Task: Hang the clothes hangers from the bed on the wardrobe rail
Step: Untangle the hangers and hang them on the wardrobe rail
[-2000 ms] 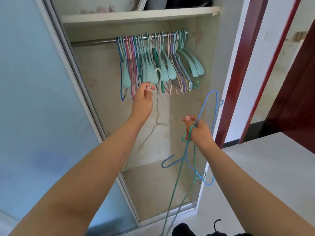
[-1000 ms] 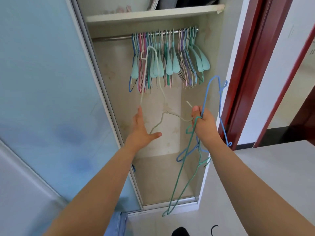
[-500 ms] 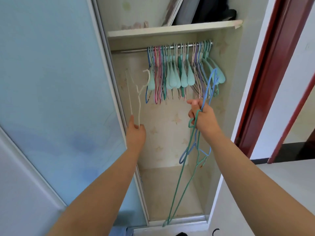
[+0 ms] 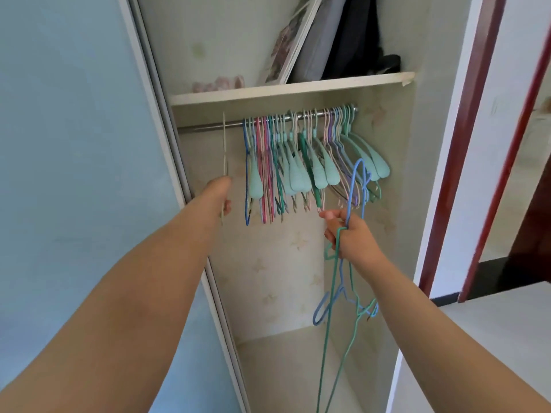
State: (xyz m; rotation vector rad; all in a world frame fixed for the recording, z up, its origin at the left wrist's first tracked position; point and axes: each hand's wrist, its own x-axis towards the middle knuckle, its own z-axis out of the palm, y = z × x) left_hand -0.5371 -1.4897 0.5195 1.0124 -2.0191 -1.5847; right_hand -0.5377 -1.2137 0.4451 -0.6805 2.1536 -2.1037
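No text, label, brand, number or sign can be read anywhere in this view.

Wardrobe rail (image 4: 214,125) carries a crowded row of coloured hangers (image 4: 301,162).

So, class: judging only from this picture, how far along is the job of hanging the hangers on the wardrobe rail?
Done: a thick row of coloured hangers already hangs on the rail. In hand: the left hand lifts a pale wire hanger to the bare left end of the rail. Left: the right hand grips a bunch of blue and green hangers, not yet hung. The bed is out of view.
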